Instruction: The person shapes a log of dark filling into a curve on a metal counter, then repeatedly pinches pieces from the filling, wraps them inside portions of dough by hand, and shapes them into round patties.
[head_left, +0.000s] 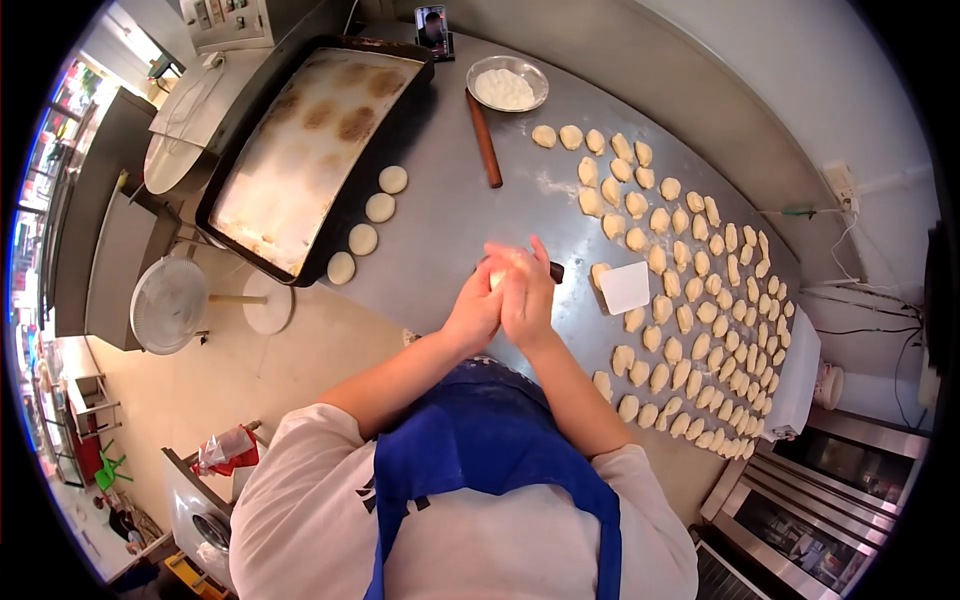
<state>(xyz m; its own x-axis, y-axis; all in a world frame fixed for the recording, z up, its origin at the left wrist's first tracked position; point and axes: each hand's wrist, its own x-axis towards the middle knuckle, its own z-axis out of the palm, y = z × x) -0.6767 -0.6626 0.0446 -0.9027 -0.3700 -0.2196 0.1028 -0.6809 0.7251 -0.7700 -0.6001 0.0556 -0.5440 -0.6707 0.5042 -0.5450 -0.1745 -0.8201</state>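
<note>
From my station I see the left hand [475, 312] and right hand [526, 292] pressed together around a mostly hidden dough piece [496, 280] above the near part of the metal table [440, 215], rows of shaped dough [661, 222] lying to the right.

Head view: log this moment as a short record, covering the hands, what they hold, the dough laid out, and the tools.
Hands: left hand and right hand pressed together above the table
Held: pale piece, apparently dough, mostly hidden between the palms
Dough at right: many small pieces in rough rows
Dough at left: four flat rounds along the tray
Tools: rolling pin by the flour bowl; white scraper among the small pieces
</note>
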